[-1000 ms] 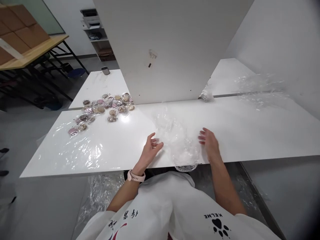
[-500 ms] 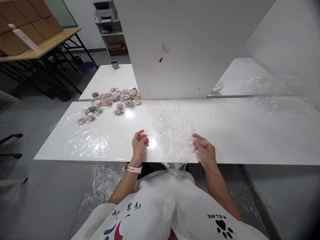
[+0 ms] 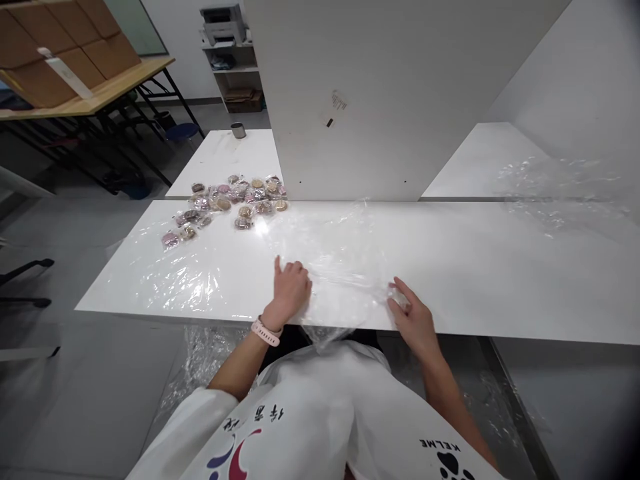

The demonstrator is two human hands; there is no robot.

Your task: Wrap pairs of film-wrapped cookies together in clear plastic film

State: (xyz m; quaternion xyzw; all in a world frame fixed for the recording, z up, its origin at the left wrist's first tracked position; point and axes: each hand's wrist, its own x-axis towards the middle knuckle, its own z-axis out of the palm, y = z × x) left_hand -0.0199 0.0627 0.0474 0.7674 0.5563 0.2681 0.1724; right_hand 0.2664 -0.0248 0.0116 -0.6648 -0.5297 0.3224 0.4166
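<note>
Beyond right hand [image 3: 417, 327], wide tabletop [image 3: 500, 280]; film [image 3: 340, 250] overhanging near edge [image 3: 475, 335]

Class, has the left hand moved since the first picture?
Yes: the left hand has shifted leftward, judged against the upright white panel.

Toward 5 o'clock we read the brand name KELME [image 3: 440, 445], upside down to us, on the white shirt [image 3: 305, 427], just beside a black paw print [image 3: 449, 461]. At 7 o'clock on the same shirt we found three upside-down characters [image 3: 259, 413], apparently Chinese, which we could not make out, beside a red and blue emblem [image 3: 237, 460]. Just past 12 o'clock, on the white panel [image 3: 400, 80], we saw a label [image 3: 339, 101] whose print was too small to read.
</note>
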